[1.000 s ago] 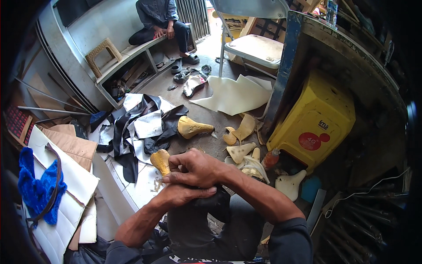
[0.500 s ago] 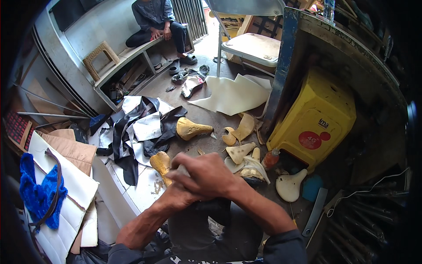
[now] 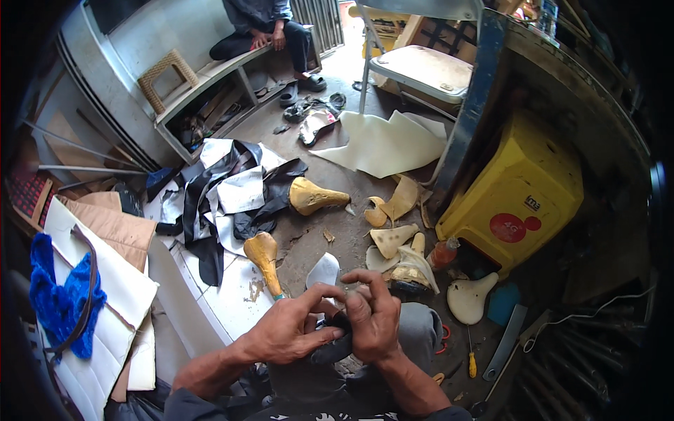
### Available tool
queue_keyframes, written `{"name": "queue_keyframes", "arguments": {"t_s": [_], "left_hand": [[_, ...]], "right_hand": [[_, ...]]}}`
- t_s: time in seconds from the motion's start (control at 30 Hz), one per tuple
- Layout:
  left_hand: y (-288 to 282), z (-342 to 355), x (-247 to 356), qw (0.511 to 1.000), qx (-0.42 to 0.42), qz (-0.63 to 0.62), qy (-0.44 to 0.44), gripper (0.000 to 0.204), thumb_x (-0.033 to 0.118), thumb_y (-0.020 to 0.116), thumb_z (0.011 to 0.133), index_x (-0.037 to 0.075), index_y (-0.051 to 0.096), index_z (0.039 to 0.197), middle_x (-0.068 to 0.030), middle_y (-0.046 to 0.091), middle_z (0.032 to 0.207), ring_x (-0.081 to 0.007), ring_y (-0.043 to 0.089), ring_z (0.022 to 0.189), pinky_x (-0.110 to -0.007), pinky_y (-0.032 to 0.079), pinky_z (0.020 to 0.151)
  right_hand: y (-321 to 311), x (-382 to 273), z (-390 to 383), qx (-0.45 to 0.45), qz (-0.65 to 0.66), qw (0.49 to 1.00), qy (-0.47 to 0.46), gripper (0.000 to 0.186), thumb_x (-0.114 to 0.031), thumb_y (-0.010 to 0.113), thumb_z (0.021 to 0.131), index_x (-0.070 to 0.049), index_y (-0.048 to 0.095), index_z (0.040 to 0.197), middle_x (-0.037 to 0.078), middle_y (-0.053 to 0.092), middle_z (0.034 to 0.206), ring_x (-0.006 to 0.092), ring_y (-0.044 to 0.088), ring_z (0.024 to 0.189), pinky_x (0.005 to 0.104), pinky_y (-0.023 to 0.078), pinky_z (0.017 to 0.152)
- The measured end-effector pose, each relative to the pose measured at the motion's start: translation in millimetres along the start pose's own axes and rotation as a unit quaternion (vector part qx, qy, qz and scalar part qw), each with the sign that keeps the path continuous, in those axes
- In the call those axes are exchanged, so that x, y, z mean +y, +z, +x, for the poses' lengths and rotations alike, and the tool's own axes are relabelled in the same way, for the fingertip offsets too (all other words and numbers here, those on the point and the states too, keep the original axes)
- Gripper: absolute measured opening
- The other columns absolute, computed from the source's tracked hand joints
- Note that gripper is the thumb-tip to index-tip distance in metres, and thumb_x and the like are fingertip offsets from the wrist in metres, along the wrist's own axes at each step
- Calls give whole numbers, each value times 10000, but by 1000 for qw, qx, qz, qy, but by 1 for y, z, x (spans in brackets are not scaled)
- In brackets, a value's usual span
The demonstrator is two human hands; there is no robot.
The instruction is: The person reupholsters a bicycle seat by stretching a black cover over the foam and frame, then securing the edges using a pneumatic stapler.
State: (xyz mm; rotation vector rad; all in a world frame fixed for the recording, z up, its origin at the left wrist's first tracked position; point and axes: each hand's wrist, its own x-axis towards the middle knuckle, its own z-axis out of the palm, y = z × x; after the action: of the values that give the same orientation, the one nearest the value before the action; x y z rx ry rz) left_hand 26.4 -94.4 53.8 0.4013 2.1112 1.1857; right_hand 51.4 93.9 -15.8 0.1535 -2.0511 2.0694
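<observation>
Centrally, dark piece, between both hands; lap beneath

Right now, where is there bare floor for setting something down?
Free: floor patch between two yellow saddle shapes, a small chip and a white offcut; also tile beside the nearer shape. Crowded: around the orange bottle and the black and white scraps.

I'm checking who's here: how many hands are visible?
4: left hand and right hand, at a dark piece; one hand and the other hand of a seated person, near the top.
</observation>
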Motion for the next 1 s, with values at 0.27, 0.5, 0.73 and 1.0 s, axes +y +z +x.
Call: {"name": "queue_keyframes", "arguments": {"t_s": [0.27,0.5,0.73,1.0], "left_hand": [[-22,-3,8,982,-48,6,180,523,157,708,1026,18,563,1509,-181,713,1227,-263,715,1113,-376,553,966],[0,7,-34,967,132,-187,113,256,27,765,973,-39,721,1217,-125,786,1010,-187,767,893,-305,603,755],[18,7,-31,923,270,93,259,187,-52,734,913,-24,699,1094,-189,706,861,-339,736,738,-385,562,631],[56,16,-43,875,308,199,316,218,-25,749,760,27,688,963,-107,566,716,-315,582,600,-436,430,563]], "right_hand": [[5,9,43,-112,135,984,21,613,-572,511,1098,12,539,1284,-12,548,650,61,490,601,250,383,570],[22,17,34,-11,111,987,120,712,-605,283,1154,4,652,1176,5,619,722,80,552,677,263,431,630],[15,35,21,0,159,968,194,676,-567,438,1141,-21,682,826,-6,620,729,79,531,673,262,406,617],[2,47,28,64,183,963,187,541,-410,555,1135,-50,609,735,-4,543,649,95,513,586,286,418,558]]}}
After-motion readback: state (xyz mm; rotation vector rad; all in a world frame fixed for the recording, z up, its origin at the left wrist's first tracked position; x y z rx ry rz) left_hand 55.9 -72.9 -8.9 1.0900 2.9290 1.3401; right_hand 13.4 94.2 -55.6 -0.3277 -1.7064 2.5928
